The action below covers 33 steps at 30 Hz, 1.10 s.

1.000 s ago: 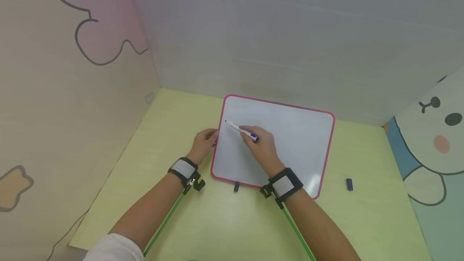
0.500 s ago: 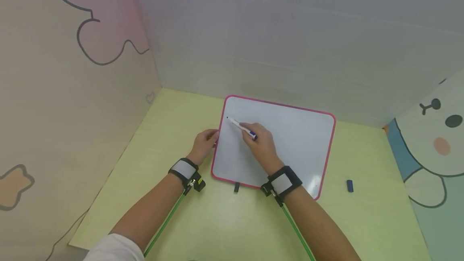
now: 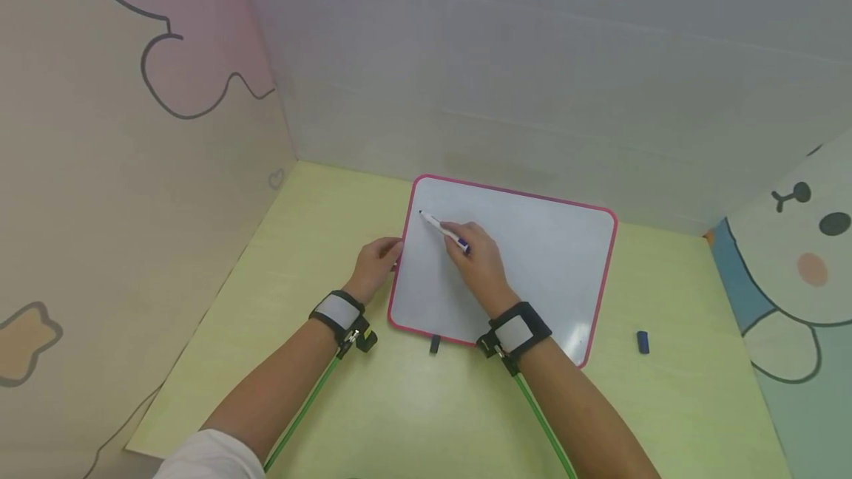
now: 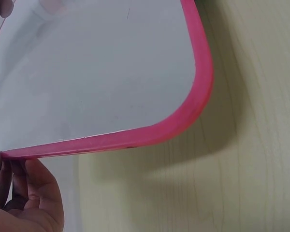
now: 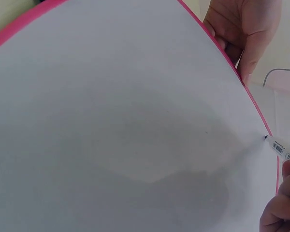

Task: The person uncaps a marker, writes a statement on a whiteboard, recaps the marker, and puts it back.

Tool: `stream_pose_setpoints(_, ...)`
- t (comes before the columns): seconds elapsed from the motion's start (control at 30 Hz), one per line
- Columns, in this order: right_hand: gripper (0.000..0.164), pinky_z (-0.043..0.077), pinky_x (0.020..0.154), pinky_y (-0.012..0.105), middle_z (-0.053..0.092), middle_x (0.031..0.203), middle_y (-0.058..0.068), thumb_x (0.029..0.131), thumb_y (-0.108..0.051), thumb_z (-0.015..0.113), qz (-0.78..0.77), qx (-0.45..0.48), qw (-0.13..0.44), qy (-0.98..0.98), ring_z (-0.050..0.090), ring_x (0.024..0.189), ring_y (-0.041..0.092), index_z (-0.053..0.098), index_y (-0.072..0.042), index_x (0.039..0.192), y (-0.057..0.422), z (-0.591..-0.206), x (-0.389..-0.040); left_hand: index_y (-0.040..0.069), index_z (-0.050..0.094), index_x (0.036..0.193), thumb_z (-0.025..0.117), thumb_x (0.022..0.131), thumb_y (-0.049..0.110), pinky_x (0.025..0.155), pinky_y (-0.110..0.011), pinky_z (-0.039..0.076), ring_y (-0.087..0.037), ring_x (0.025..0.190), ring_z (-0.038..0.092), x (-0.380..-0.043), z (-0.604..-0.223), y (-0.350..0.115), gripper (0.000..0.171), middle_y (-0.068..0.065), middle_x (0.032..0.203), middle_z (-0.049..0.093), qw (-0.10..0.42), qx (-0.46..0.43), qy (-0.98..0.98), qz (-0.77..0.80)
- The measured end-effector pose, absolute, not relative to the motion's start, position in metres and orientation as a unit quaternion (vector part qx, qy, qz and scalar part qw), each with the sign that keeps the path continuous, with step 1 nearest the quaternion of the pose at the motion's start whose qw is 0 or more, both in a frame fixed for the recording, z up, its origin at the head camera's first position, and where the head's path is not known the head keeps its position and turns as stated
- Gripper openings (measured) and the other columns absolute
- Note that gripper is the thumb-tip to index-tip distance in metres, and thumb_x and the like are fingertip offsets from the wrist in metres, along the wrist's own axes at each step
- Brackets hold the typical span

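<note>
A white dry-erase board with a pink rim lies tilted on the table. At its left edge my left hand holds the rim; in the left wrist view the thumb and curled fingers meet at the pink rim, and the board's underside is hidden. My right hand pinches a white whiteboard marker with a blue end, over the board's left part. In the right wrist view the marker's dark tip sits right at the white surface near the rim.
A small blue marker cap lies on the yellow table right of the board. A short black piece sticks out at the board's lower edge. Walls stand behind and at both sides. Green straps run from both wristbands.
My right hand has moved slightly up, and the marker tip has shifted up and a little right along the board's left side. My left hand stays at the rim.
</note>
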State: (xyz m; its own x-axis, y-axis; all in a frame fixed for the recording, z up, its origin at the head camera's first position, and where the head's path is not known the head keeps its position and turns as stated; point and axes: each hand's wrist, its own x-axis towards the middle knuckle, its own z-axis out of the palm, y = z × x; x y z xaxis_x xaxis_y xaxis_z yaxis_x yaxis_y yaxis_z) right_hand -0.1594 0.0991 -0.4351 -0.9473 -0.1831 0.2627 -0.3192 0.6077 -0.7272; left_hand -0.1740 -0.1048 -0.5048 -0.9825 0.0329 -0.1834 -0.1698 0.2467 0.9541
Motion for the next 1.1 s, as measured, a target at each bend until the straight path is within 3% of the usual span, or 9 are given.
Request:
stream_pose_setpoints(0.6,0.030,0.043,0.058,0.027,0.051,0.085,0.001,0.094,-0.018,0.057,0.395,0.138,0.054,-0.907,0.046,0.073,0.015,0.061,-0.016,0.123,0.099,-0.438,-0.158,0.005,0.057,0.126,0.052,0.097,0.027,0.087,-0.034,0.055,-0.024,0.104,0.060,-0.175,-0.505,-0.103,0.036,-0.013,0.118,0.061,0.078,-0.048,0.789,0.607)
stream_pose_setpoints(1.1,0.026,0.047,0.065,0.027,0.060,0.092,-0.001,0.091,-0.017,0.058,0.402,0.142,0.032,-0.904,0.050,0.079,0.014,0.067,-0.015,0.115,0.103,-0.437,-0.149,0.004,0.055,0.128,0.051,0.098,0.028,0.088,-0.035,0.055,-0.026,0.107,0.059,-0.173,-0.502,-0.102,0.039,-0.014,0.123,0.060,0.082,-0.052,0.785,0.612)
